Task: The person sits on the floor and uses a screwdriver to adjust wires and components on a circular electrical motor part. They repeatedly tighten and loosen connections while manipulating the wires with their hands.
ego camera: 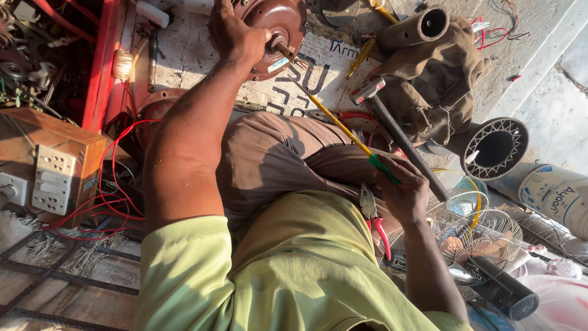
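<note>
1. Hands at work on a brown fan motor [278, 27] fill our view from above, over a seated person in a green shirt and brown trousers.
2. We see the left hand [236, 34] clenched over the near edge of the motor housing, just beside its protruding shaft; the motor rests on printed cardboard [318, 67] near the top of the frame.
3. We see the right hand [401, 190] closed around the green handle of a long screwdriver [343, 129], whose yellow shank runs up and left to the motor, its tip touching near the shaft.
4. Pliers with pink handles [375, 220] lie on the lap, just beside the right hand.
5. A wooden switch box [52, 162] with red wires [116, 184] sits to the left.
6. A wire fan guard [474, 230] lies at lower right, a brown cloth [435, 86] and a hammer [392, 125] above it.
</note>
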